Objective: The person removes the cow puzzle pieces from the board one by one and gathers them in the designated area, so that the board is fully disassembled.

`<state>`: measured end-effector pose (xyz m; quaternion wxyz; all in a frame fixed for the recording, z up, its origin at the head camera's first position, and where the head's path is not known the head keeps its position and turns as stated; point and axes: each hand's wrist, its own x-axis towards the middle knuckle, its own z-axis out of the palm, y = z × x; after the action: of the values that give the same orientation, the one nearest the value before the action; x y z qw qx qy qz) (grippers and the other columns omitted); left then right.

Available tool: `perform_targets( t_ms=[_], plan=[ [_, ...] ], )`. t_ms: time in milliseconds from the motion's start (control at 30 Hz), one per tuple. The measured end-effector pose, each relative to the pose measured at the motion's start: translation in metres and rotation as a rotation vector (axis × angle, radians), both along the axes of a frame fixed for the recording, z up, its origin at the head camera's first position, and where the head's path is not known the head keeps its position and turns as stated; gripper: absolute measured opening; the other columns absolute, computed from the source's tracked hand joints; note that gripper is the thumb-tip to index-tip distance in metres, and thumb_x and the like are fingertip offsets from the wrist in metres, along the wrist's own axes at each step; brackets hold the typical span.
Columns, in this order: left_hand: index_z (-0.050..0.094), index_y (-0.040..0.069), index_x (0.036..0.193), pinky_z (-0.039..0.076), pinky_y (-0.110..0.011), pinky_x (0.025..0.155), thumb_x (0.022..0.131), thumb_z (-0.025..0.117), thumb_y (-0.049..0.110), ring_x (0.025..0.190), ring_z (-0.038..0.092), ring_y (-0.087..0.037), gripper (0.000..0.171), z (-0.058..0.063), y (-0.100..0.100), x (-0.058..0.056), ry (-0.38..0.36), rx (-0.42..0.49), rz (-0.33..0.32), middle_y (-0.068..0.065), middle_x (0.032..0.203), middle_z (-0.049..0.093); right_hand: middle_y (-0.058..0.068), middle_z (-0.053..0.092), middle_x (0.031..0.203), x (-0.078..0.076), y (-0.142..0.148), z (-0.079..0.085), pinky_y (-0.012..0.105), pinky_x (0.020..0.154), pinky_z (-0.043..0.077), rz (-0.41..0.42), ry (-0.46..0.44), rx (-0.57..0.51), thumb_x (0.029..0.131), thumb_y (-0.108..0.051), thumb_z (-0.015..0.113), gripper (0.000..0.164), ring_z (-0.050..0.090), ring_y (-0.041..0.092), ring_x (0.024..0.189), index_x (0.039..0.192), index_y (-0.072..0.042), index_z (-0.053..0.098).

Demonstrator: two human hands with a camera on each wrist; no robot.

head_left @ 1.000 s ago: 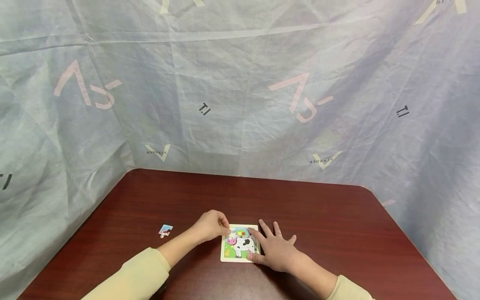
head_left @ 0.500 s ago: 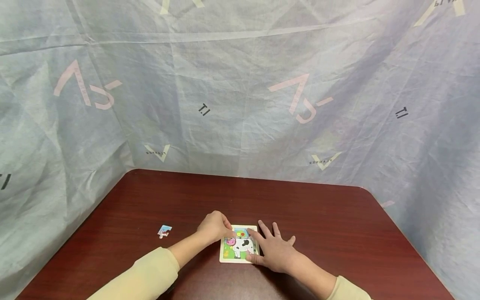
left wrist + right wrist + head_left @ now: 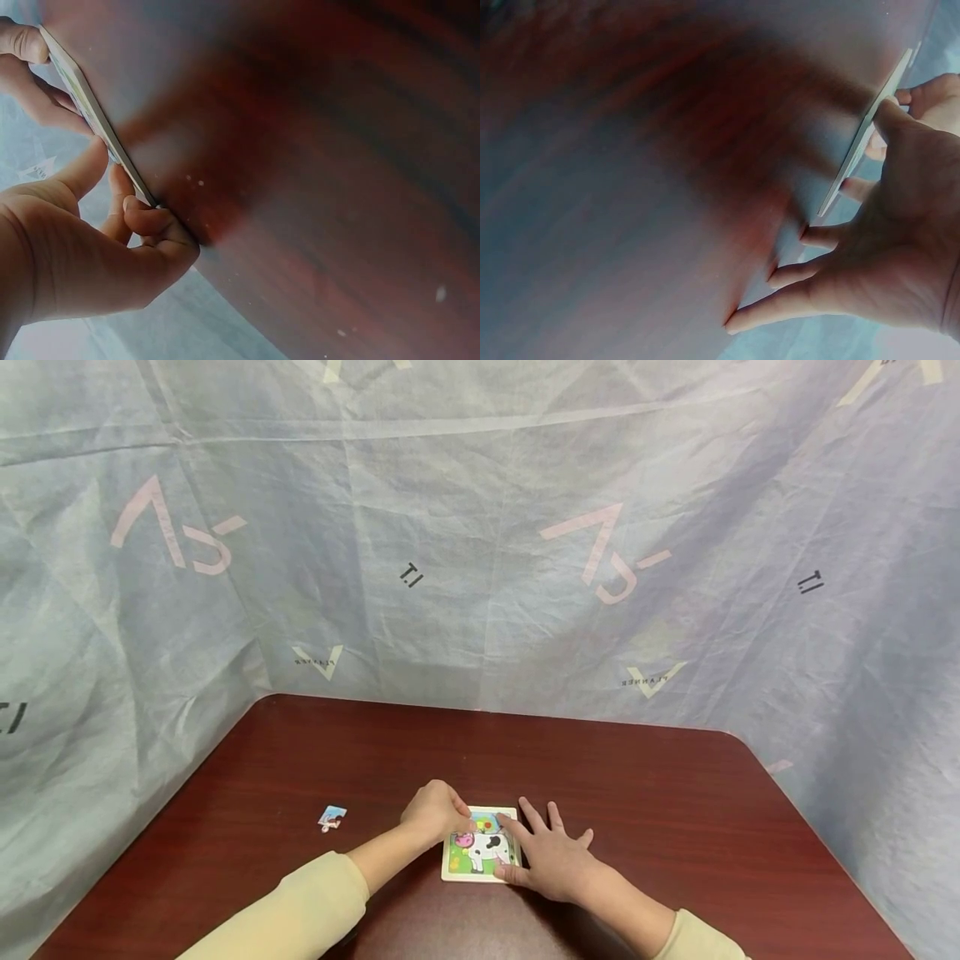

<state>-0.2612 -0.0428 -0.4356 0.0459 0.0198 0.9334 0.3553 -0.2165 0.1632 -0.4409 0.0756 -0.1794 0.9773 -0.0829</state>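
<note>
Head view, cloth (image 3: 480,468): black "T.I" (image 3: 411,575) slanted near middle, again at right; cut-off black lettering at left edge. Low down, two yellow Vs (image 3: 649,692), small black "PLANNER" (image 3: 645,681) across each, letters wrong way round, left one fainter. Two pink marks (image 3: 602,547), shaped roughly like 7 and 5, reading uncertain. Left wrist view: tiny lettering on cloth, too blurred to read
</note>
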Motion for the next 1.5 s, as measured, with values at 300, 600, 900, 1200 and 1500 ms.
perform_targets(
  t_ms=[300, 600, 900, 1200, 1500],
  plan=[
    [0.073, 0.016, 0.071, 0.047, -0.034, 0.064, 0.072, 0.092, 0.018, 0.069, 0.058, -0.013, 0.019, 0.0023, 0.0024, 0.0019, 0.008, -0.028, 0.014, 0.005, 0.067, 0.064, 0.011, 0.027, 0.164, -0.0003, -0.0003, 0.0020, 0.089, 0.081, 0.027, 0.002, 0.004, 0.002, 0.089, -0.070, 0.059, 0.079, 0.026, 0.052, 0.144, 0.155, -0.030, 0.041],
    [0.072, 0.016, 0.071, 0.046, -0.034, 0.062, 0.073, 0.092, 0.017, 0.069, 0.057, -0.014, 0.020, 0.0012, 0.0041, 0.0024, -0.012, -0.031, 0.029, 0.004, 0.069, 0.063, 0.011, 0.026, 0.164, 0.0001, 0.0001, 0.0004, 0.089, 0.081, 0.027, 0.003, -0.003, -0.001, 0.089, -0.070, 0.059, 0.079, 0.026, 0.052, 0.144, 0.155, -0.031, 0.040],
    [0.071, 0.015, 0.073, 0.044, -0.033, 0.061, 0.075, 0.090, 0.015, 0.067, 0.057, -0.014, 0.019, -0.0010, 0.0037, 0.0020, 0.000, 0.000, 0.020, 0.003, 0.069, 0.062, 0.011, 0.028, 0.163, 0.0001, 0.0004, -0.0003, 0.089, 0.081, 0.027, 0.001, 0.014, -0.003, 0.089, -0.069, 0.060, 0.079, 0.027, 0.052, 0.144, 0.154, -0.030, 0.041],
    [0.069, 0.017, 0.073, 0.044, -0.034, 0.062, 0.075, 0.090, 0.016, 0.069, 0.056, -0.015, 0.021, -0.0010, 0.0027, 0.0020, -0.003, 0.018, 0.027, 0.003, 0.071, 0.061, 0.011, 0.026, 0.164, -0.0004, -0.0003, 0.0011, 0.089, 0.083, 0.027, -0.005, -0.007, 0.005, 0.089, -0.069, 0.060, 0.079, 0.025, 0.052, 0.144, 0.155, -0.029, 0.040],
    [0.069, 0.015, 0.073, 0.044, -0.031, 0.059, 0.074, 0.089, 0.014, 0.065, 0.056, -0.013, 0.020, -0.0018, -0.0010, 0.0037, 0.047, 0.091, -0.012, 0.004, 0.069, 0.062, 0.011, 0.026, 0.164, -0.0015, -0.0010, 0.0012, 0.088, 0.084, 0.027, -0.007, -0.022, 0.025, 0.090, -0.070, 0.057, 0.080, 0.025, 0.051, 0.145, 0.156, -0.029, 0.039]
  ],
)
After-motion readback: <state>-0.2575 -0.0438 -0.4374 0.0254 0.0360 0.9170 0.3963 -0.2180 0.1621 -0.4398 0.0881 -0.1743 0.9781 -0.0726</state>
